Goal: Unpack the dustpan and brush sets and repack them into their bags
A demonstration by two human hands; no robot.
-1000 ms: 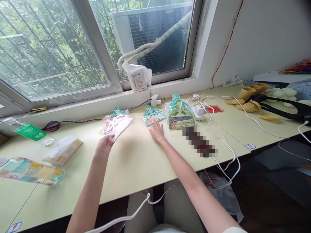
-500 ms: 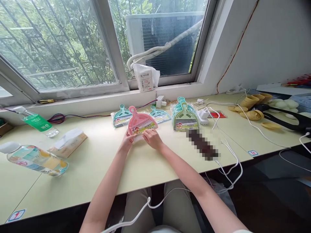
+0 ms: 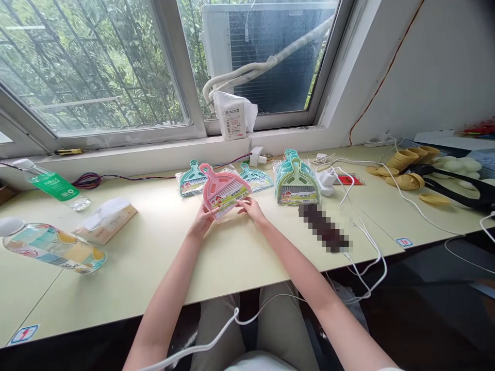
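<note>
A pink mini dustpan and brush set (image 3: 221, 184), wrapped in clear plastic with a printed label, is held up tilted over the table. My left hand (image 3: 202, 219) is closed on its lower left edge, thumb in front. At the lower right corner, my right hand (image 3: 252, 210) pinches the wrapper edge with bent fingers. Behind it lie two blue-green dustpan sets, one on the left (image 3: 192, 180) and one on the right (image 3: 255, 176). To the right, a green dustpan set (image 3: 297, 186) rests in front of several blue-green ones.
Two bottles, one with a green label (image 3: 56, 186) and one with fruit pictures (image 3: 58, 247), and a tissue pack (image 3: 106, 219) are on the left. White cables (image 3: 373, 247), a charger (image 3: 327, 180) and yellow cups (image 3: 406, 159) are on the right. A window sill (image 3: 154, 154) runs behind.
My right hand has moved from the front of the label to the lower right corner, uncovering the label. The pink set has tilted slightly. The camera view has shifted a little.
</note>
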